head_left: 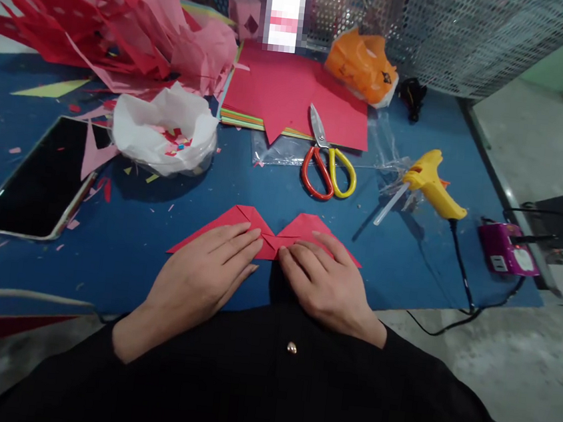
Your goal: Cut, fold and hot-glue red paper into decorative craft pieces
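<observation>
A folded sheet of red paper (304,227) lies on the blue table near its front edge, with two raised peaks and a notch between them. My left hand (210,260) rests flat over its left half, fingers stretched out and pointing toward the notch. Over the right half lies my right hand (328,270), its fingers extended and pressing on the paper close to the middle. The palms and fingers cover much of the lower folds. Beyond the paper are scissors (320,141) with one red and one yellow handle, blades pointing away.
Behind the scissors sits a stack of coloured paper (294,91). A white-lined bowl (164,128) holds paper scraps. A phone (38,179) lies at left below crumpled red and pink paper (130,20). At right are a yellow glue gun (435,183), its cord, and a purple box (506,248).
</observation>
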The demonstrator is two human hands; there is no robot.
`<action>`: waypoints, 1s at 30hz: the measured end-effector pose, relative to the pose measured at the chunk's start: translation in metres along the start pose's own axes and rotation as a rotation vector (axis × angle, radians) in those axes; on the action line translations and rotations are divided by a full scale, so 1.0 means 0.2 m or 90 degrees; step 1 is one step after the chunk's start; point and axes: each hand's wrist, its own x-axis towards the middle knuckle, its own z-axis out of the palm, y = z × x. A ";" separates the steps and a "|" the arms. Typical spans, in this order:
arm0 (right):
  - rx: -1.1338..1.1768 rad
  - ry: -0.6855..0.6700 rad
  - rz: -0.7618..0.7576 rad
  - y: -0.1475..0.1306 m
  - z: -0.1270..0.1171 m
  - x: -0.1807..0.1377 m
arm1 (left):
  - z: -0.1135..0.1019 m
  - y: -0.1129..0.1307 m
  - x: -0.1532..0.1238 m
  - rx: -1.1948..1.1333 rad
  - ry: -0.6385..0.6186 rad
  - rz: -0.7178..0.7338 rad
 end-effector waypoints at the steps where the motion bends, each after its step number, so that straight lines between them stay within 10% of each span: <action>1: -0.005 0.001 -0.002 0.00 0.00 0.00 | 0.00 0.00 0.00 0.004 0.005 -0.004; 30: 0.328 0.031 0.282 0.00 0.10 -0.01 | 0.01 0.02 0.05 -0.103 0.062 -0.165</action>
